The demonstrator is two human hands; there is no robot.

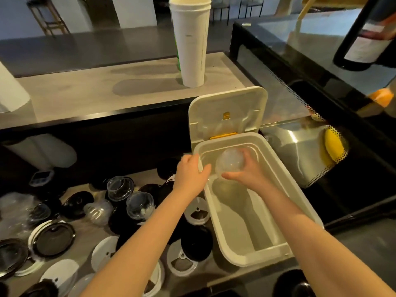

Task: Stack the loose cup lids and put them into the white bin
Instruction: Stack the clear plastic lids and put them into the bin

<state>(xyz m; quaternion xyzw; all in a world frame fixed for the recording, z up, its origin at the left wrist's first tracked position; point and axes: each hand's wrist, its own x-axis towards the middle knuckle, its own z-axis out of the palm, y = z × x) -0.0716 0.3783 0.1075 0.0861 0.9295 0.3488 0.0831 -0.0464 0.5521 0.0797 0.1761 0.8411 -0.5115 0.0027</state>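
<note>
The clear dome lids [230,161] sit inside the white bin [304,202], at its far, 12 o'clock end, dome turned toward the camera; the right hand [246,171] cups them from 3 o'clock, fingers curled round the rim; the left hand [190,172], at 9 o'clock, grips the bin's near-left wall, thumb inside; the bin's long axis runs 11 to 5; its floor toward 5 o'clock lies bare; loose lids [137,205] crowd the counter at 8 o'clock.

A grey raised counter ledge [90,91] is seen ahead, edged in black. Beyond it, pale walls [132,9] and a wooden stool [48,18] are dimly lit. A glass display case [300,67] is set at the right.
</note>
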